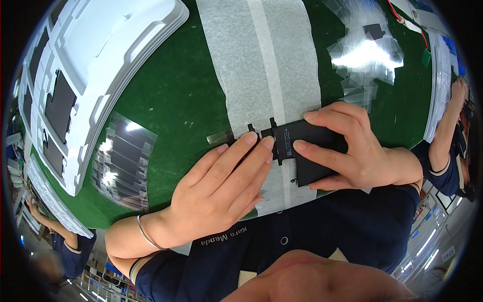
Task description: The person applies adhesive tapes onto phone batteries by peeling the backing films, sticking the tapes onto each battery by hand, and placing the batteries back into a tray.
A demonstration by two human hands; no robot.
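A flat black battery pack (pixel 320 137) with small side tabs and pale print lies across the grey paper strip in front of me. My right hand (pixel 354 146) grips its wide right part, with fingertips on the upper face and others along the near edge. On its narrow left end, the fingertips of my left hand (pixel 221 178) press close together. They partly cover that end, so what lies under them is hidden. A short clear film strip (pixel 220 137) sticks out to the left of my left fingers.
White plastic trays (pixel 143 48) with black parts are stacked at left. Near them lies a clear film sheet with dark strips (pixel 126 163). Loose clear films (pixel 365 63) pile at the far right on the green mat (pixel 173 113). Other people work at both sides.
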